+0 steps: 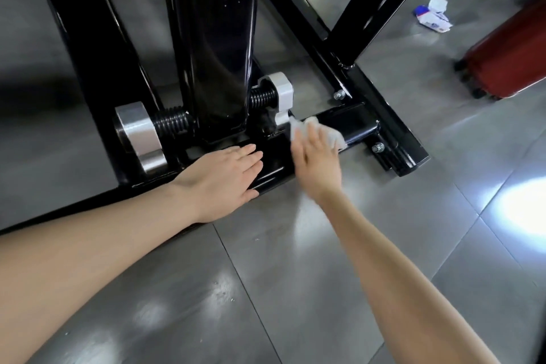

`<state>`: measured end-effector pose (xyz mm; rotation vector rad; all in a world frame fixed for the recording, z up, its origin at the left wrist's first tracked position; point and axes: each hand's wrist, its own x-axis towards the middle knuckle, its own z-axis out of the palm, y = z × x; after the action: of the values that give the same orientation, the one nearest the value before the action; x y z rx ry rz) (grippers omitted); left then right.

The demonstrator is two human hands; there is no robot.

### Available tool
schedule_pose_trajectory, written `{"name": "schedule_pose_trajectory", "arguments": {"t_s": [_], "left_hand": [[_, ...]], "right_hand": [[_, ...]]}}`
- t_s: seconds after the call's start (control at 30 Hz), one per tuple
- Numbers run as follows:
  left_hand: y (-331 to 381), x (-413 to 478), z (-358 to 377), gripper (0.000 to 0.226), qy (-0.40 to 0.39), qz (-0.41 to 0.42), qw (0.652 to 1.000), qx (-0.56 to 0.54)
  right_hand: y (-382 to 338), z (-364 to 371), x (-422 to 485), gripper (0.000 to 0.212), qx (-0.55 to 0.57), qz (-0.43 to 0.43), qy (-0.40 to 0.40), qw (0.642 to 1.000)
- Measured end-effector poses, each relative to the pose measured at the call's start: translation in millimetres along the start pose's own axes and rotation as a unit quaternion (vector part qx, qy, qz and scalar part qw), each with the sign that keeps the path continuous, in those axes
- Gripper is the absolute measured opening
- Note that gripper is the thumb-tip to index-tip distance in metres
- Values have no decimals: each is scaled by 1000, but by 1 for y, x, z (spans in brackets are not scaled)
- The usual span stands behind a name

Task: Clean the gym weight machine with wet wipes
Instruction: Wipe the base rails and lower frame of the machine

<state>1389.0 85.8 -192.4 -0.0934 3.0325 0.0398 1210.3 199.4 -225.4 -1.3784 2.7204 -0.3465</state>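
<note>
Head view: right hand [317, 162] presses wet wipe [335, 136] flat-fingered onto base bar [359, 127] (long axis continuing rightward); left hand [224, 177] rests flat alongside, fingers straight.

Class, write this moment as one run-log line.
step: wipe bar | right hand: presses wipe on bar | left hand: flat on bar | pack: on floor
</note>
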Motion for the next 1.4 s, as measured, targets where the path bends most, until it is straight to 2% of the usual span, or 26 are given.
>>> {"name": "schedule_pose_trajectory", "arguments": {"t_s": [0.07, 0.1, 0.27, 0.5, 0.63, 0.83, 0.93, 1.03, 1.17, 1.27, 1.4], "left_hand": [[-5, 5, 5, 62, 19, 3, 1000, 8], [-7, 7, 7, 64, 33, 2, 999, -3], [-13, 13, 19, 59, 67, 2, 998, -10], [-8, 12, 29, 62, 73, -21, 996, -56], [-9, 14, 30, 60, 90, -32, 993, -70], [-9, 10, 25, 53, 92, -19, 993, -78], [-8, 4, 23, 43, 138, -19, 986, -94], [-8, -17, 15, 35, 191, -27, 974, -123], [-18, -60, -7, 29, 238, -19, 962, -132], [-29, -89, -19, 25, 253, -25, 961, -111], [-37, -117, -36, 28, 267, -55, 957, -100]], "right_hand": [[-1, 2, -23, 52, 3, -78, -50, 996], [7, -1, -25, 51, 3, -85, -65, 994], [55, -21, 34, 47, -8, 58, -48, 997], [98, -39, 77, 51, 13, 174, -38, 984], [82, -28, 61, 52, 110, 215, -8, 970], [23, -7, 5, 48, 248, 192, 46, 948], [24, -20, 12, 50, 264, 226, 64, 935], [9, -22, 14, 50, 270, 265, 42, 925], [-53, 10, -32, 47, 273, 206, 63, 938], [-99, 31, -70, 46, 271, 169, 41, 947], [-144, 38, -103, 45, 184, 95, 5, 978]]}}
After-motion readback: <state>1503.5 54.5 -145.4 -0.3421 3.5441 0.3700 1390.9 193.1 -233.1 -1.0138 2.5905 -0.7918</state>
